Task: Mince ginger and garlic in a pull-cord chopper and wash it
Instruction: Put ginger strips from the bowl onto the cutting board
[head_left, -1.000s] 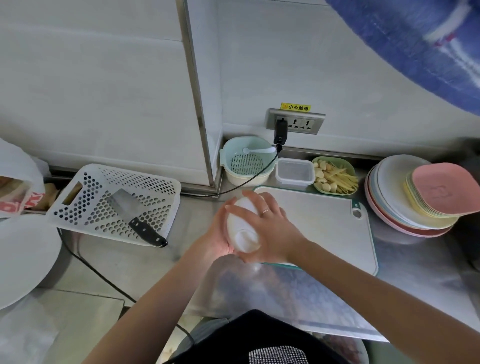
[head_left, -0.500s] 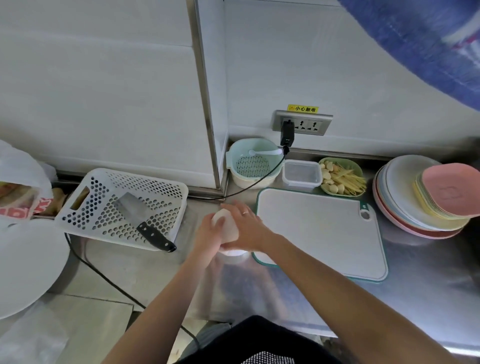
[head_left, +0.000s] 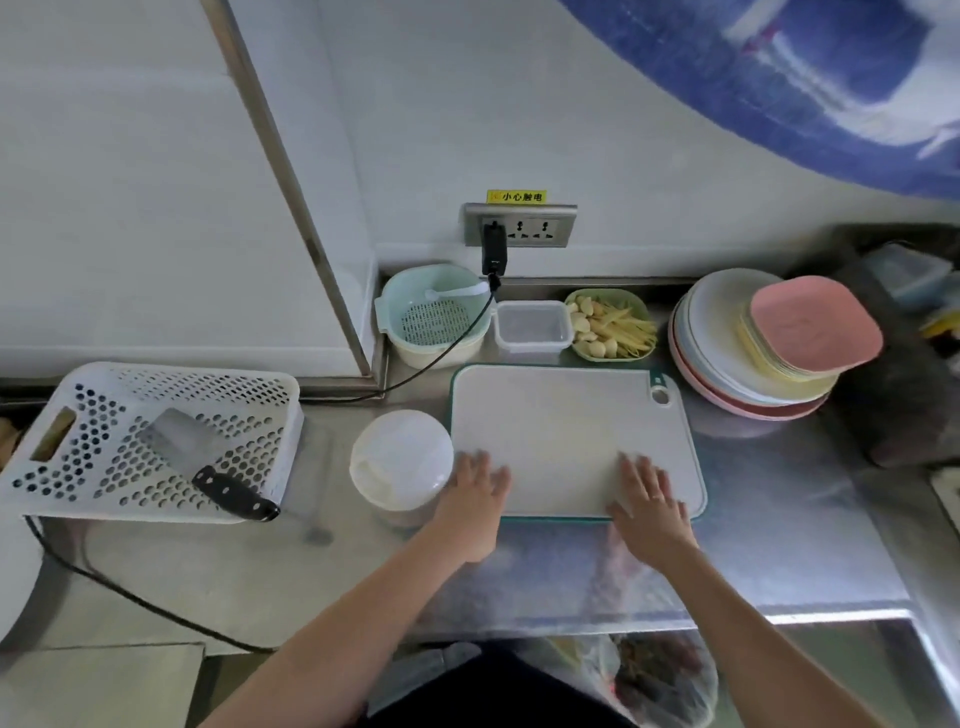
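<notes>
A second ago both hands cup the round white plastic pull-cord chopper (head_left: 401, 460) in the air; now it stands on the steel counter (head_left: 769, 525), just off the left edge of the cutting board, and both hands have let go. That suggests the chopper is parked ready and loading comes next; nothing is minced or washed yet.

Towards the counter's left end, a white perforated plastic basket (head_left: 150, 441) lies upturned, with a broad steel cleaver with a black riveted handle (head_left: 208, 467) resting on it. The chopper's lid is smooth, domed and slightly translucent. The left hand (head_left: 475, 493) lies flat on the near-left corner of the pale, matte rectangular cutting board with a green rim (head_left: 566, 426), fingers straight, its grip loose and empty, its side just beside the chopper. The right hand (head_left: 647, 499) presses flat on the near-right part, likewise empty.

Along the back edge sit a mint plastic colander bowl (head_left: 434, 317), a clear lidded box (head_left: 531, 327), then a shallow green plastic dish of peeled garlic cloves and ginger strips (head_left: 610, 325), well apart from the chopper. At the right end is a stack of round and square pastel plates (head_left: 769, 348), glossy and rigid.
</notes>
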